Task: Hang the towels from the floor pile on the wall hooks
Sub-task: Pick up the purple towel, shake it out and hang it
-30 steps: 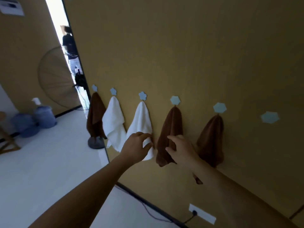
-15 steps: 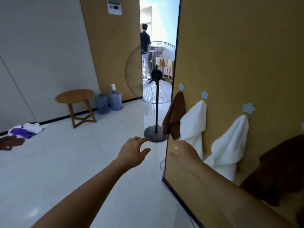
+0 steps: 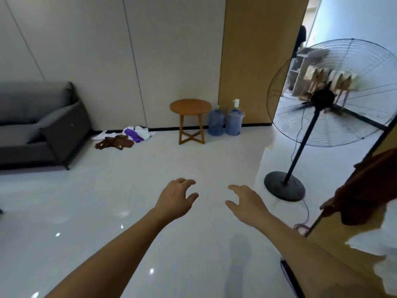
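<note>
At the far left I see a grey sofa (image 3: 36,123), cut off by the frame edge. Right of it, against the wall's base, the towel pile (image 3: 123,137) lies on the floor (image 3: 107,201): brown, purple and white cloth, too bunched for me to count the pieces. Next come one round wooden table (image 3: 190,107) and two blue water bottles (image 3: 225,122), touching each other. In front, my left hand (image 3: 176,200) and right hand (image 3: 247,203) hover over the floor, well apart from the pile, both with fingers spread and loosely bent, holding nothing. Half a second ago the view faced the hook wall with three hung towels showing; now it has swung left, and only one brown towel (image 3: 369,188) shows at the right edge, partly cut off, its hook out of sight. One standing fan (image 3: 326,97) is beside it, its blades blurred.
</note>
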